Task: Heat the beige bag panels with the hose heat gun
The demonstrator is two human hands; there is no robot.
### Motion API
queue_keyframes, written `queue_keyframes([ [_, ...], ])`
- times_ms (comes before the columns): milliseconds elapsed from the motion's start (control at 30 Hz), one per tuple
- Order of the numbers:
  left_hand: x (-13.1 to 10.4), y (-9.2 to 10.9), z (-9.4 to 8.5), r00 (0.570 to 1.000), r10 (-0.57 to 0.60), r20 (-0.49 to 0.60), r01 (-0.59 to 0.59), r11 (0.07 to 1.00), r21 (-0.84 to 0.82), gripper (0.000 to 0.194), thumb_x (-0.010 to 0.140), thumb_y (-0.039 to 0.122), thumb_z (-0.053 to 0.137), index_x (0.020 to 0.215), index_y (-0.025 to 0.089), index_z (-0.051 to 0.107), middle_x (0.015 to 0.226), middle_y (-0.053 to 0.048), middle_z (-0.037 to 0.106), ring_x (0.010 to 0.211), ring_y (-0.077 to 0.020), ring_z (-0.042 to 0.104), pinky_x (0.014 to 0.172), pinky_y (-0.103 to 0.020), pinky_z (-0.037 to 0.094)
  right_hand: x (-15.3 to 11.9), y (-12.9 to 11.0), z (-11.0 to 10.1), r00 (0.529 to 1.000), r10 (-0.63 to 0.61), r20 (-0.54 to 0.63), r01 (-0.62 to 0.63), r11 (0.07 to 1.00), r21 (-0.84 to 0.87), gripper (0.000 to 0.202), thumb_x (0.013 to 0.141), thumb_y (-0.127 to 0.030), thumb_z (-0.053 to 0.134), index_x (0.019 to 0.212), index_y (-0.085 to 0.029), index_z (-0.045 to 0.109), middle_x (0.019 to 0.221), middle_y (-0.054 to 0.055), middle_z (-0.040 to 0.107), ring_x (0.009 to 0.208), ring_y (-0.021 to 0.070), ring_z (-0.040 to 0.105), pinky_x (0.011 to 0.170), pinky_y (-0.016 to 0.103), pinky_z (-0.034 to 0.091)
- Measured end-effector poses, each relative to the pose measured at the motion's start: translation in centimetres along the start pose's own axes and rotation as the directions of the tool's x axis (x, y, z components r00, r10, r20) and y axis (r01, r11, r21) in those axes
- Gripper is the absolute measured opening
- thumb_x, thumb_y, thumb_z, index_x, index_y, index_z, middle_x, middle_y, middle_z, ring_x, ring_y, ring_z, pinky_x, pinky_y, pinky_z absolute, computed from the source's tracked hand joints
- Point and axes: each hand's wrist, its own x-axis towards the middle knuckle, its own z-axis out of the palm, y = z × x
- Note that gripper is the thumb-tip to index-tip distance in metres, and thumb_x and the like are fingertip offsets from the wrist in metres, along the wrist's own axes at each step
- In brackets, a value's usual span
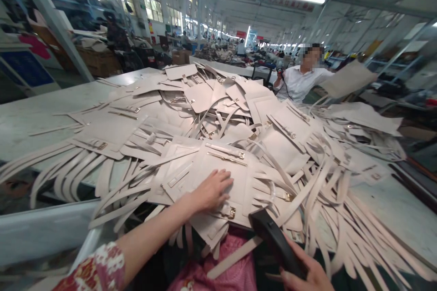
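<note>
Right hand [307, 269]: my fingers wrap round the black handheld tool [276, 238], nose just beside the pale panel [237, 184].
Left hand [213, 189]: flat, fingers slightly spread, gripping nothing.
Panel: under my left palm, atop the near pile, a buckle [232, 212] by its lower edge.
Panel work: steadying it for the tool, I judge.
Tool's move: seems to need the panel held flat.
Heap [201, 95]: more panels beyond.
Co-worker [295, 82]: holding one up.

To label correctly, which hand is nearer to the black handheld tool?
Right: the right hand grips the black handheld tool; the left hand lies left of it, on a beige panel.
</note>
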Motion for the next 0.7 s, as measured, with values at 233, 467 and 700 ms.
queue_keyframes([
  [233, -0.8, 4.7, 5.0, 1.000, 0.013, -0.006, -0.013, 0.999, -0.038, 0.101, 0.062, 0.042, 0.066, 0.138, 0.011, 0.009, 0.146, -0.017, 0.011, 0.134, -0.0273, 0.003, 0.108, -0.049, 0.008, 4.6, -5.4, 3.3, 0.986, 0.073, 0.148, -0.051, 0.987, -0.151, 0.086, 0.065, -0.037, 0.064, 0.136, -0.010, 0.024, 0.041, -0.005, 0.058, 0.032, 0.0127, 0.049, 0.031, 0.020, 0.039],
  [467, -1.4, 0.0, 0.6, 0.997, 0.023, 0.069, -0.006, 0.972, -0.237, 0.063, 0.079, 0.044, 0.052, 0.133, 0.022, 0.030, 0.140, -0.009, 0.033, 0.132, -0.0232, 0.019, 0.106, -0.045, 0.015, 5.8, -7.8, 2.6, 0.995, -0.088, 0.054, 0.095, 0.983, -0.155, 0.080, 0.069, -0.036, 0.063, 0.136, -0.014, 0.025, 0.045, -0.006, 0.057, 0.037, 0.0150, 0.051, 0.036, 0.024, 0.042],
  [700, -5.1, -2.4, -1.8, 0.987, 0.033, 0.155, -0.024, 0.998, -0.059, 0.084, 0.060, 0.041, 0.071, 0.133, 0.026, 0.031, 0.144, -0.010, 0.022, 0.133, -0.0276, 0.014, 0.106, -0.050, 0.008, 1.5, -2.1, 0.3, 0.994, 0.054, 0.095, -0.043, 0.992, -0.118, 0.083, 0.059, -0.039, 0.068, 0.131, -0.016, 0.035, 0.054, -0.003, 0.058, 0.037, 0.0133, 0.048, 0.034, 0.023, 0.041],
])
